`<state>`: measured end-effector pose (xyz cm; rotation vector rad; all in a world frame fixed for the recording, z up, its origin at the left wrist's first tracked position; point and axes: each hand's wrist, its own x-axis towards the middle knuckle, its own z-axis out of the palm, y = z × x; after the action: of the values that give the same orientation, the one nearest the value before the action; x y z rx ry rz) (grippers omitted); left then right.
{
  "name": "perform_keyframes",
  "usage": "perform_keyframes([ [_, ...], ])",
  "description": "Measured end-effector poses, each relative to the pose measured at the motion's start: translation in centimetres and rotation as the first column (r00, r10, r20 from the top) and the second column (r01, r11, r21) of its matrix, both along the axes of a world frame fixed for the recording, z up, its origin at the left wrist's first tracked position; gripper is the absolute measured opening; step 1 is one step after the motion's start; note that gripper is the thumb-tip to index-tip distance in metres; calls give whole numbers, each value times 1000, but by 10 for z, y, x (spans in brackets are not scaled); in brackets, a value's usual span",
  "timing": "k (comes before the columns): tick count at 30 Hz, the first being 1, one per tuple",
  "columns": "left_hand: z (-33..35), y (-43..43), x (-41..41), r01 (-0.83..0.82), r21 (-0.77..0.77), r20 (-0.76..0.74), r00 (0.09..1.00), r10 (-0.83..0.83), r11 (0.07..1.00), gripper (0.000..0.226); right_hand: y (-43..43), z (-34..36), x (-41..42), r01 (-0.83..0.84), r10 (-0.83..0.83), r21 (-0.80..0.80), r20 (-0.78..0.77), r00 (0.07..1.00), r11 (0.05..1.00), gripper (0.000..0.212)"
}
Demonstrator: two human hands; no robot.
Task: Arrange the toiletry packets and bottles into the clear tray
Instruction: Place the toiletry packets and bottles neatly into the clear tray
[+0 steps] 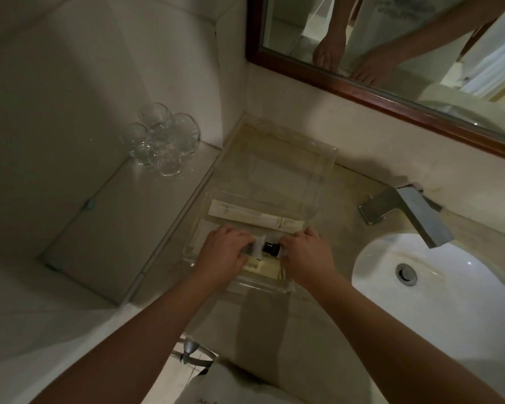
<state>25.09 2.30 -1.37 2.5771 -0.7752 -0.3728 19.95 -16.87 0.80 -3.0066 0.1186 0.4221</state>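
- Nearly at the centre, the clear tray (327, 176) sits on the beige desk (263, 316), running from 6 to 12 o'clock.
- At the tray's 6 o'clock end, the left hand (225, 253) curls its fingers round a white tube (258, 245), whose flat end points to 3 o'clock.
- The right hand (306, 253) pinches a small bottle (271, 248); its dark cap points to 9 o'clock and meets the tube's end.
- Under both hands a pale yellow packet (264, 267) lies in the tray; a long white packet (254, 214) lies crosswise at their 12 o'clock.
- Clear glasses (161, 138) stand on a shelf (105, 217) at the tray's 10 o'clock; a faucet (405, 212) and a white sink (449, 301) lie at 3 to 4 o'clock.
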Motion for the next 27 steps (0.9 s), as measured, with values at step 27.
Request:
perform_keyframes([
  [27, 2, -9, 1, 13, 18, 12, 1000, -13, 1000, 45, -4, -2, -8, 87, -91, 106, 28, 995, 991, 32],
])
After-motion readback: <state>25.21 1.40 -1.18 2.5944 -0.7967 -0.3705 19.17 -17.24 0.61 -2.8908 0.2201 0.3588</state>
